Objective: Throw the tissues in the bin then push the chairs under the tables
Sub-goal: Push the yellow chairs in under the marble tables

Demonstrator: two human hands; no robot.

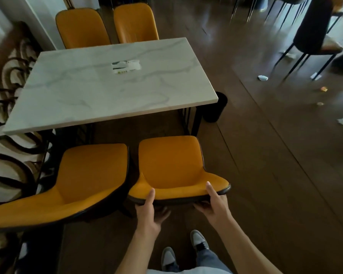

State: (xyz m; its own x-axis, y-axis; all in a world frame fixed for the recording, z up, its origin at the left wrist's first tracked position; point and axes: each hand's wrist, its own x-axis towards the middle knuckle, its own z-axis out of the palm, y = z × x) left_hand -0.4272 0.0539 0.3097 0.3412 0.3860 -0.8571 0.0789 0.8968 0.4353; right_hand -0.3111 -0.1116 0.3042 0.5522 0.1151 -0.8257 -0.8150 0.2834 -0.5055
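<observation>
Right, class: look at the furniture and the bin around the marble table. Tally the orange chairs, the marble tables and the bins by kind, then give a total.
Orange chairs: 4 (held chair, its neighbour, two across the table)
Marble tables: 1
Black bins: 1
Total: 6
Both hands, left hand and right hand, grip the held chair's backrest.
</observation>
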